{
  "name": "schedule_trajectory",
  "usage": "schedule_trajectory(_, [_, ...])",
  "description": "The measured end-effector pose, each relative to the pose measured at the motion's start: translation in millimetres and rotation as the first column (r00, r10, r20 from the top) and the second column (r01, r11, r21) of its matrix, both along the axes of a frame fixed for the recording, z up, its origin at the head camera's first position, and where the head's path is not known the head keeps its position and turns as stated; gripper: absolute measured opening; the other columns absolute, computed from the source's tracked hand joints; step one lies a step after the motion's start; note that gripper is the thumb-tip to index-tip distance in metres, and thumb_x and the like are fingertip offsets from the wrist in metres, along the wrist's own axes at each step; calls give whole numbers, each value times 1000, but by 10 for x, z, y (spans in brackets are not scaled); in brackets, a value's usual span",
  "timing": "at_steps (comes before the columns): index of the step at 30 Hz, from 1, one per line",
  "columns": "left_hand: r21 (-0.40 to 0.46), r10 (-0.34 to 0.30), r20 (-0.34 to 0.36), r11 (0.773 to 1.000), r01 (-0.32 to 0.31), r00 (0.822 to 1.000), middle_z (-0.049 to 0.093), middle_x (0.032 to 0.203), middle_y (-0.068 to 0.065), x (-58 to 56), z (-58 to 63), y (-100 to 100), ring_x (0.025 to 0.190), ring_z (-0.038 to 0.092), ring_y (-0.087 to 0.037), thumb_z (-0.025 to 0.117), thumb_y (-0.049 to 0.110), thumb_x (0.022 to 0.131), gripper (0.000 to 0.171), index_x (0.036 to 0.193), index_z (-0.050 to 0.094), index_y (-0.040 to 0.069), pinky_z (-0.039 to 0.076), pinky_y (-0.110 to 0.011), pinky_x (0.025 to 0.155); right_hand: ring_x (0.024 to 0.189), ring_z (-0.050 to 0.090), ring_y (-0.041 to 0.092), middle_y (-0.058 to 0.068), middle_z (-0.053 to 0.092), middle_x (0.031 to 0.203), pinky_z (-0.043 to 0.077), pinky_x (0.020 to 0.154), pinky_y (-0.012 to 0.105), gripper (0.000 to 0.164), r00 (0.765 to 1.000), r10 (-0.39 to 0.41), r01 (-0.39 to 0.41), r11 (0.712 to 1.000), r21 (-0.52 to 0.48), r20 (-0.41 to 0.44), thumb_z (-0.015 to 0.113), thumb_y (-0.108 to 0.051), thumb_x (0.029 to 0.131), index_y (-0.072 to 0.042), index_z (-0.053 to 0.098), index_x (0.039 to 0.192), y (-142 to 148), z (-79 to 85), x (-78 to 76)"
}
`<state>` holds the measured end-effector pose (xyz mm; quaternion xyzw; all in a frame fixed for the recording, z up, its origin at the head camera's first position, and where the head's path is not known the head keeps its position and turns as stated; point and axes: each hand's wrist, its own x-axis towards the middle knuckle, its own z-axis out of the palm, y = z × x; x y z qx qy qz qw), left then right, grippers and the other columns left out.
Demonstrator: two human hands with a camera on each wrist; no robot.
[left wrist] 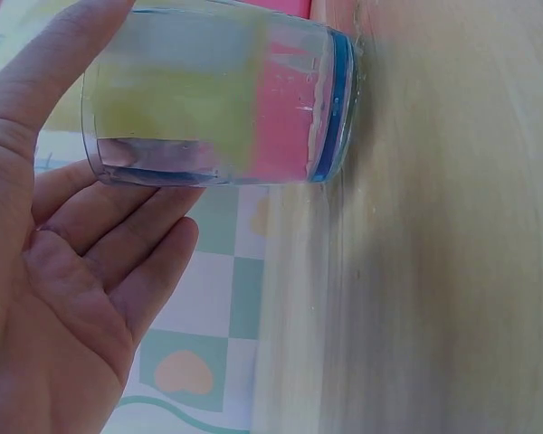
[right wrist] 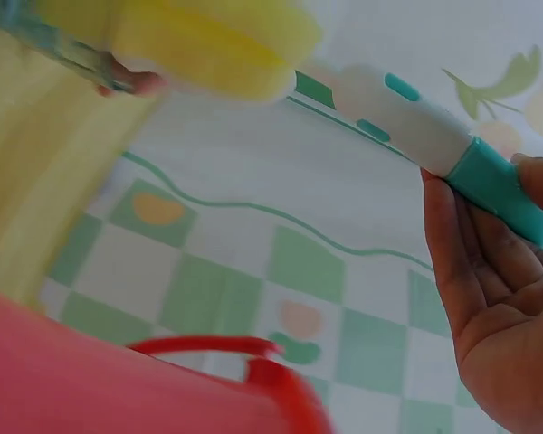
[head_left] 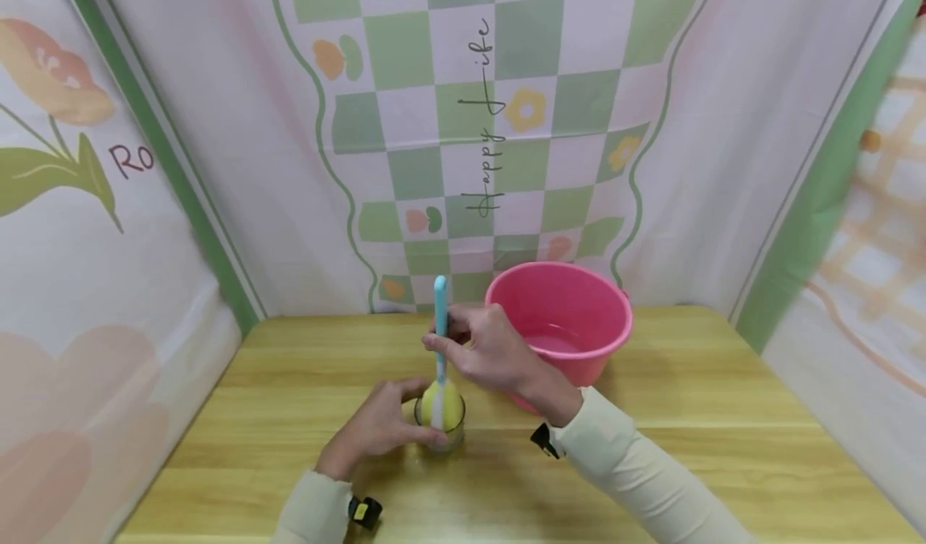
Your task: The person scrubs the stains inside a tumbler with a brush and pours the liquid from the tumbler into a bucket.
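Observation:
A drinking glass [head_left: 454,438] stands upright on the table. My left hand [head_left: 379,422] grips it from the left, thumb on the near side and fingers behind; in the left wrist view the clear glass [left wrist: 290,99] has a blue-tinted base. My right hand [head_left: 492,353] pinches the turquoise handle [head_left: 440,299] of a sponge brush above the glass. Its yellow sponge head [head_left: 450,403] sits partly in the glass's mouth, with the upper part showing above the rim. In the right wrist view, the handle [right wrist: 498,185] lies between thumb and fingers, and the sponge [right wrist: 217,45] is blurred.
Just behind and right of my right hand stands a pink bucket [head_left: 596,311], close to my forearm. The wooden table [head_left: 289,367] meets a printed cloth [head_left: 405,166] at its back edge. Cloth also hangs at both sides.

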<state>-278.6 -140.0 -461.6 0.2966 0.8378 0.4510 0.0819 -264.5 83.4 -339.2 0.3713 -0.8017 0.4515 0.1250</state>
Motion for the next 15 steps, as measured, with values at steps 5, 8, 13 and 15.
schedule_trajectory(5, [-22,11,-7,1000,-11,1000,66,147,-7,17,-4,-10,145,55,-35,93,34,81,76,146,61,11,40,-64,123,78,77,7,3,81,87,64,65,23,8,1000,5,-6,1000,11,29,72,-14,101,-8,73,96,-29,-147,8])
schedule_trajectory(8, [-17,8,-11,1000,-8,1000,67,147,-7,14,1,-14,144,56,-35,93,35,81,76,146,61,11,41,-64,122,79,78,9,2,80,87,65,66,24,7,1000,4,-4,1000,-6,13,73,-13,101,-9,72,95,-26,-116,12])
schedule_trajectory(13, [6,-10,-20,1000,10,1000,74,135,2,-10,4,-12,142,59,-29,93,38,80,68,139,66,18,41,-61,124,78,79,13,4,80,85,67,68,28,6,999,-1,-1,999,-45,-39,75,-9,98,-6,72,94,-16,83,-11])
schedule_trajectory(15, [9,-17,-30,1000,18,999,76,129,7,-17,6,-8,139,62,-26,93,39,79,60,132,70,23,41,-60,124,77,79,14,5,80,85,66,67,28,6,999,-8,5,999,-54,-54,75,-9,98,-5,73,94,-14,156,-24])
